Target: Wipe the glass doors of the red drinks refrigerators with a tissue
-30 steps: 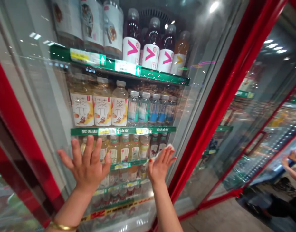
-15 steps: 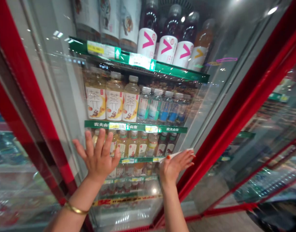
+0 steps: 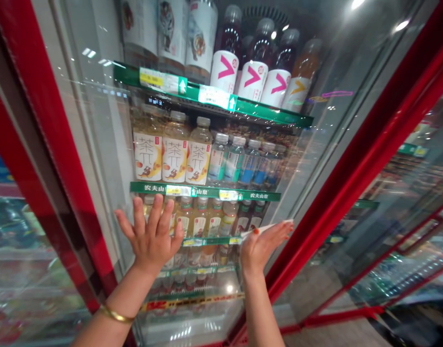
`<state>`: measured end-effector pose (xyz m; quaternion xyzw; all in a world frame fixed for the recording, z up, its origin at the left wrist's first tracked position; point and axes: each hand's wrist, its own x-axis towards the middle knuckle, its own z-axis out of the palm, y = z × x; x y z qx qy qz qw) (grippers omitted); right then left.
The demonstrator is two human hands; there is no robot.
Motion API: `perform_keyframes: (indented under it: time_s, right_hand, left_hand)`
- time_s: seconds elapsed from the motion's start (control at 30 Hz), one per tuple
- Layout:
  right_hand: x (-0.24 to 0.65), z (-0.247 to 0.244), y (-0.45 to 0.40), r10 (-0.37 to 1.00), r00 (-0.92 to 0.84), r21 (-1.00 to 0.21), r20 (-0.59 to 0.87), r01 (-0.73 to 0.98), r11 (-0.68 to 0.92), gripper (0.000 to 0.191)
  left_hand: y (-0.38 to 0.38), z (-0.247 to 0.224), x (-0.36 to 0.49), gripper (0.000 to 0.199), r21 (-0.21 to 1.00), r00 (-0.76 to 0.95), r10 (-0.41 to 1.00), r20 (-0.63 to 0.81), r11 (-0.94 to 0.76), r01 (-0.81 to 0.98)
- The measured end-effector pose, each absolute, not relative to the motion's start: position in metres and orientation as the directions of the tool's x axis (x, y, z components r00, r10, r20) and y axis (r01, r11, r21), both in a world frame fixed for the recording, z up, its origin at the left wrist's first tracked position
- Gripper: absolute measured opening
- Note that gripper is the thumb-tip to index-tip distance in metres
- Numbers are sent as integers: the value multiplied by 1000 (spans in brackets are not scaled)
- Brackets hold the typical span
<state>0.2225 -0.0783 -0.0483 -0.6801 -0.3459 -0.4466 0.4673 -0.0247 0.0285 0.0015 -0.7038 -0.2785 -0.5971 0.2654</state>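
My left hand [image 3: 154, 241] is open against the glass door [image 3: 192, 325], fingers spread and pointing up, holding nothing. A gold bangle [image 3: 116, 314] circles that wrist. Near the door's right side, my right hand [image 3: 261, 248] presses a thin white cloth or paper [image 3: 275, 224] to the glass, its fingers stretched out to the right and close together. Most of this white piece is hidden by the hand. Behind the glass stand bottles with white labels [image 3: 197, 161] on a green-edged shelf [image 3: 259, 196], just above both hands.
Red frames run down the left [image 3: 67, 140] and right [image 3: 355, 159] of the door. Larger bottles [image 3: 223, 72] fill the top shelf inside. Other glass-fronted shelves flank the door. A dark object [image 3: 420, 327] lies at the lower right.
The view has shifted slightly, so the shelves and bottles appear a little lower and farther right. Both hands keep the same pose and appear slightly farther right.
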Motion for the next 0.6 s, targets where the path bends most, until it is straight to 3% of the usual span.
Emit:
perform_keyframes:
  time_s: [0.03, 0.1, 0.23, 0.3, 0.37, 0.47, 0.53, 0.6]
  right_hand:
    - [225, -33, -75, 8, 416, -392, 910, 864, -315, 82]
    - [209, -10, -62, 17, 399, -377, 917, 877, -298, 85]
    - [161, -30, -45, 232, 15, 31, 973, 981, -194, 96]
    - [164, -56, -55, 244, -55, 105, 968, 975, -197, 93]
    - [189, -67, -71, 171, 109, -58, 979, 958, -282, 87]
    - [223, -36, -78, 7, 382, -355, 924, 868, -348, 82]
    - [218, -5, -67, -1, 398, -377, 917, 866, -329, 83]
    - [190, 10, -51, 80, 301, -266, 950, 919, -292, 88]
  left_hand:
    - [29, 1, -25, 95, -35, 127, 79, 989, -703, 710]
    - [29, -1, -25, 96, -27, 124, 88, 988, -702, 711]
    - [30, -3, -28, 98, -15, 132, 112, 985, -706, 708]
    - [30, -4, -28, 97, -7, 134, 124, 983, -707, 707]
    - [30, -4, -28, 97, -7, 137, 126, 983, -707, 707]
    - [30, -4, -27, 97, -7, 134, 125, 983, -707, 708]
    - [30, -4, -27, 97, -1, 131, 131, 983, -704, 710]
    - [31, -4, -28, 97, -10, 138, 126, 982, -704, 710]
